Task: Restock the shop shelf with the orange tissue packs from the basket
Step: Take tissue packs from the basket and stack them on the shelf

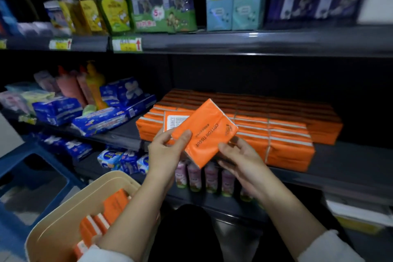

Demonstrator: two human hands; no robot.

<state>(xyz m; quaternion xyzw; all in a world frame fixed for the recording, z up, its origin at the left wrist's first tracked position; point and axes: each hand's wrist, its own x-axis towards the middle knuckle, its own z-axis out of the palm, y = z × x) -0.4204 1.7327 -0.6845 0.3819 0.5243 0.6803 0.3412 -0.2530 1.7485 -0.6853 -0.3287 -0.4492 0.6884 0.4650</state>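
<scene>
I hold two orange tissue packs in front of the middle shelf. My left hand (168, 151) pinches the near corner of the front pack (208, 132), printed "COTTON TISSUE", and a second pack (175, 122) with a white label shows behind it. My right hand (240, 159) cups the front pack's lower right edge from below. Rows of orange tissue packs (276, 130) fill the dark shelf (350, 161) behind. The beige basket (70, 210) at lower left holds several more orange packs (106, 215).
Blue wrapped packs (102, 117) lie on the shelf to the left of the orange rows. Small pink bottles (202, 176) stand on the shelf below my hands. Soap bottles and boxes line the top shelf. A blue stool (32, 168) stands at the left.
</scene>
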